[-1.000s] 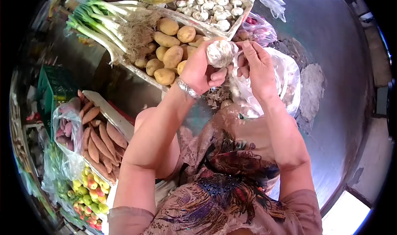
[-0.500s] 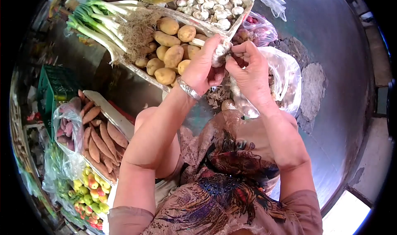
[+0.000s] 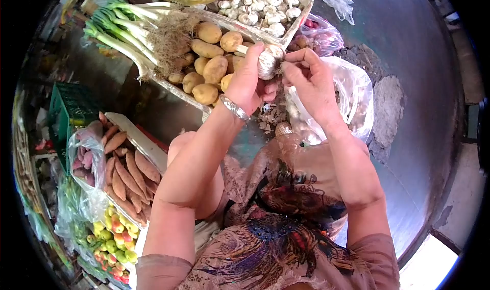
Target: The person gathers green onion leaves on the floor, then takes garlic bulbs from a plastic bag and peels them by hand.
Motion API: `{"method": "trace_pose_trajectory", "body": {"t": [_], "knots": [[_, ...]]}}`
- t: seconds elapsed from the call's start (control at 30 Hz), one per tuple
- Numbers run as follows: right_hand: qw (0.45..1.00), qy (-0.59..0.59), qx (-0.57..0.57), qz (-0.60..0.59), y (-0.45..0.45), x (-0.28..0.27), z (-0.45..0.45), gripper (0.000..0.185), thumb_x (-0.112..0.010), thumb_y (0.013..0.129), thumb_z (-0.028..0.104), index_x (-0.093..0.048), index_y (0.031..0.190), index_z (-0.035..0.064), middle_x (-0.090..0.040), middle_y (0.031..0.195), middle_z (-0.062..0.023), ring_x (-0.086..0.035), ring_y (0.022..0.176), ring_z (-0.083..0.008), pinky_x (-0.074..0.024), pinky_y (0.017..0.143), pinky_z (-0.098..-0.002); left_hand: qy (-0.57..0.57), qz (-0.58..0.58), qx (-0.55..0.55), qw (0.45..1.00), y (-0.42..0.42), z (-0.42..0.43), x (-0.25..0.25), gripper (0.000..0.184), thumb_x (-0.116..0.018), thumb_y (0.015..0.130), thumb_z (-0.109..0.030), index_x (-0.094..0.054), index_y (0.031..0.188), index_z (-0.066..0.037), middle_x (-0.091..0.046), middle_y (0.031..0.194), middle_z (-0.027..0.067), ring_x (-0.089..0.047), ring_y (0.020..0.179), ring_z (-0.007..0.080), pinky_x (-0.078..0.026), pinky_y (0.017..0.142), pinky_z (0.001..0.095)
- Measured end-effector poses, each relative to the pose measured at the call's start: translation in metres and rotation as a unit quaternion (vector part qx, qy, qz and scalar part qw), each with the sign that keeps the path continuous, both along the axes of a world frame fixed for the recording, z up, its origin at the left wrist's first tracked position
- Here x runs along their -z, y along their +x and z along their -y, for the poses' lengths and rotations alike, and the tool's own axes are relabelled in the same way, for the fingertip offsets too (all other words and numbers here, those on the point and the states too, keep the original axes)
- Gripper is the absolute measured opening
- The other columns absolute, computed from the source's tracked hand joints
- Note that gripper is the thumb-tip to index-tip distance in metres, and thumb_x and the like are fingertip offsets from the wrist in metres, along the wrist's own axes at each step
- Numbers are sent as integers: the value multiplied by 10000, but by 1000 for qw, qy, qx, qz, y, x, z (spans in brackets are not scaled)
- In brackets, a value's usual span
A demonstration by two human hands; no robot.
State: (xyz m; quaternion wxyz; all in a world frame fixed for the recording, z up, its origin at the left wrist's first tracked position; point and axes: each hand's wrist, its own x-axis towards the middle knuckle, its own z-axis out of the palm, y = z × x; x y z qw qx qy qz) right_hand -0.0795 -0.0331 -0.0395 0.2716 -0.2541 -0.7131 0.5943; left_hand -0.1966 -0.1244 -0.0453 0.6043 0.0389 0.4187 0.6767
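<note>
A whitish garlic bulb (image 3: pixel 269 63) is held in my left hand (image 3: pixel 246 86), its stem pointing left past the thumb. My right hand (image 3: pixel 312 83) is closed in a pinch at the root end of that bulb, thumb and forefinger touching it. What lies between those fingertips is too small to make out. Just beneath both hands are dry garlic scraps (image 3: pixel 270 117) and a clear plastic bag (image 3: pixel 357 93) that holds whitish bulbs. A box of garlic bulbs (image 3: pixel 258 7) stands beyond my hands.
Potatoes (image 3: pixel 214 68) fill a box left of my hands, with leeks (image 3: pixel 130 30) lying beside them. Sweet potatoes (image 3: pixel 130 175), a green crate (image 3: pixel 71 109) and a heap of fruit (image 3: pixel 116 236) are farther left. A bag of reddish produce (image 3: pixel 319 37) sits at the upper right.
The garlic bulb has turned slightly in my left hand and shows more of its side. My right fingers stay at its root end, shifted a little. The view has moved slightly.
</note>
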Motion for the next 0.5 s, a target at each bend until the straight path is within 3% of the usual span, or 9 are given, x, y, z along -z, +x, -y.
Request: {"method": "trace_pose_trajectory", "body": {"t": [0.13,0.2,0.3,0.43,0.5], "knots": [[999,24,-14,27,2,5,-9,83,-565,854,-4,-573,937,-1,-632,771,-32,-570,660,-79,-477,617,-237,28,-83,-13,996,0,2,5,476,-376,990,-510,-578,1057,-85,-587,748,51,-476,503,138,-308,424,259],[997,-64,-15,49,3,-2,-12,50,-544,878,-21,-550,921,3,-603,767,-35,-597,669,-95,-490,631,-233,82,-82,-9,993,-4,4,1,490,-325,1029,-449,-524,1237,-53,-612,828,57,-507,539,152,-334,447,260],[993,-96,-40,50,5,6,-15,99,-568,880,32,-598,972,11,-637,834,-55,-594,708,-99,-486,637,-241,64,-146,-10,987,-5,7,-8,440,-374,1023,-401,-509,1263,-58,-626,964,74,-582,660,175,-415,516,274],[997,-72,1,-10,2,1,-16,194,-572,902,97,-602,1078,23,-633,868,-51,-602,761,-103,-476,681,-240,63,-123,-40,990,-10,8,-4,409,-423,1004,-328,-470,1308,-59,-612,1093,85,-624,836,202,-478,620,299],[990,-141,-8,2,5,-7,-16,324,-601,912,184,-568,1190,22,-633,913,-37,-592,795,-97,-459,715,-242,151,-81,5,985,-15,10,0,425,-452,979,-282,-431,1338,-56,-593,1163,91,-617,964,218,-513,704,340]]}}
